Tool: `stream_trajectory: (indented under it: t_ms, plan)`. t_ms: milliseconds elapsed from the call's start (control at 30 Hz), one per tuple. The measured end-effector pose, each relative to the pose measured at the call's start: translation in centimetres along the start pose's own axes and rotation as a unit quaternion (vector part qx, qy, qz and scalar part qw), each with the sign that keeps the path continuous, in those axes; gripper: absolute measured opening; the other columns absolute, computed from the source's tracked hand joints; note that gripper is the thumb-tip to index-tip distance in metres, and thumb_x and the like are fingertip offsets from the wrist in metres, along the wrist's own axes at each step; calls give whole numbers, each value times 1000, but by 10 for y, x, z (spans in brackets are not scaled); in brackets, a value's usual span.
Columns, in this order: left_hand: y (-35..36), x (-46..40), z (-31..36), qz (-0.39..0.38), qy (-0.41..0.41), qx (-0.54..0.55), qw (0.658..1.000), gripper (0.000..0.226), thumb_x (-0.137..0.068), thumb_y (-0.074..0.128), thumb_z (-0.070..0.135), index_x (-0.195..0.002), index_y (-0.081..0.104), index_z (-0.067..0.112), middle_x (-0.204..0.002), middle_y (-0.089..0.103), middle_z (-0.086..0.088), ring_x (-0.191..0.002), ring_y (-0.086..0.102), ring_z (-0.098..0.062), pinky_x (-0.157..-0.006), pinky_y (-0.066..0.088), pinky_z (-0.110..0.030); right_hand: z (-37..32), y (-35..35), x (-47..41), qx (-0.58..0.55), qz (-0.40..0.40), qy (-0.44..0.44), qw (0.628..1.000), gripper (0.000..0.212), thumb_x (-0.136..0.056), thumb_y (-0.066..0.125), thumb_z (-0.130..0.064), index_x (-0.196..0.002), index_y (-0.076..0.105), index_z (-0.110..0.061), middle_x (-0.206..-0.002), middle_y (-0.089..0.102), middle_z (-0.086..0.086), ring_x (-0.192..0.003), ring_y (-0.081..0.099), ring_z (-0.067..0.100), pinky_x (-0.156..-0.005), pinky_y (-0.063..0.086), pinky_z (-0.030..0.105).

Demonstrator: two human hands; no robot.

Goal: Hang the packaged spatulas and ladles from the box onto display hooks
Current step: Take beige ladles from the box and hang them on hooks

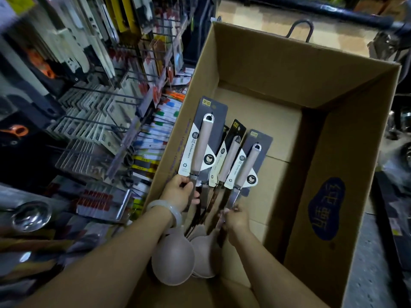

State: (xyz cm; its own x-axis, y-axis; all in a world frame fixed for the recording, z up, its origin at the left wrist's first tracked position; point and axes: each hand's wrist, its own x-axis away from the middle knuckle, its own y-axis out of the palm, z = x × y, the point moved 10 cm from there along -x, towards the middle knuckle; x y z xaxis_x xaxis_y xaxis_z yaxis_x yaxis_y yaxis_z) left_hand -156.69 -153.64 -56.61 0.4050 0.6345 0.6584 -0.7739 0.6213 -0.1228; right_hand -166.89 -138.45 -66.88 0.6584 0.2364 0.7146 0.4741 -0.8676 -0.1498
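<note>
Both forearms reaching into brown cardboard box (278,70). Left hand (181,192) gripping steel shaft of beige carded ladles (201,150); right hand (236,218) pinching neighbouring shaft. Pickup step ongoing, I'd judge. Next: lifting bunch, swinging toward black wire display hooks (97,92) at 9 o'clock.

Both bare forearms reach forward and down from the bottom edge, roughly parallel, left one lower-left, right one lower-right. Left hand (181,192) back-up, fingers curled round a metal shank, thumb on the near side; a pale bangle (165,208) sits on the left wrist. Right hand (236,220) a little nearer the body and to the right, fingers bent, pinching a thin shank between thumb and fingertips. The hands are near each other, not touching. Wrists fairly straight, elbows out of view. No sleeves showing on either arm.
</note>
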Motion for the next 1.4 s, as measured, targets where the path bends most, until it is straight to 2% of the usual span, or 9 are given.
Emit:
stream_trajectory:
  t_ms: [267,533,633,767,900,1033,1233,1333,1400]
  plan:
    - [3,31,32,-3,20,13,1000,20,-86,52,-13,-90,47,6,-72,55,-8,-60,53,-16,-29,36,-8,-74,-38,28,-41,-22,-113,993,34,-90,37,14,-92,42,-19,-75,40,4,-68,49,21,-42,49,13]
    - [-10,85,106,41,136,32,989,30,-93,39,-10,-73,45,12,-68,49,-9,-58,49,-16,-30,34,-5,-210,-20,111,85,-140,-268,949,46,-90,34,13,-113,40,-27,-72,49,5,-65,52,22,-66,50,39]
    - [-28,108,127,64,176,52,981,20,-94,39,-7,-87,45,10,-69,49,-8,-59,49,-16,-29,31,-5,-239,-6,148,129,-163,-321,924,51,-90,36,12,-126,37,-23,-77,49,11,-67,53,22,-77,51,42]
    - [-66,150,154,97,217,73,969,17,-93,44,-4,-106,48,7,-69,56,-5,-40,56,-3,-56,50,-16,-268,14,204,167,-193,-383,888,49,-92,42,6,-129,35,-25,-74,46,9,-63,50,19,-62,47,24]
    - [-108,210,177,133,267,91,950,24,-93,42,-7,-78,45,10,-65,52,-7,-39,55,-3,-38,42,-11,-292,35,265,198,-216,-450,844,51,-92,47,2,-136,34,-20,-85,47,11,-77,47,21,-62,39,22]
    - [-160,272,185,184,309,117,926,18,-92,44,-8,-88,46,9,-58,58,-5,-46,57,-16,-69,52,-38,-305,60,339,205,-246,-505,802,48,-90,48,4,-133,37,-16,-73,45,5,-61,44,13,-48,37,9]
    - [-227,403,174,257,380,119,881,12,-92,45,-4,-96,46,7,-65,57,-7,-48,58,-13,-55,51,-28,-292,80,479,192,-318,-561,740,57,-92,51,-6,-141,27,-23,-90,51,13,-76,50,23,-62,40,31]
    - [-250,484,150,293,404,131,856,16,-93,45,-3,-85,50,10,-67,58,-5,-58,56,-17,-39,46,-15,-267,77,559,178,-353,-586,707,59,-92,51,-5,-142,26,-23,-84,50,9,-77,54,21,-55,41,22]
    - [-262,537,131,310,425,136,840,20,-92,46,-5,-83,52,12,-67,58,-6,-59,57,-19,-52,52,-19,-245,71,611,166,-384,-592,689,57,-92,50,-3,-140,27,-23,-76,50,4,-64,57,11,-48,40,14]
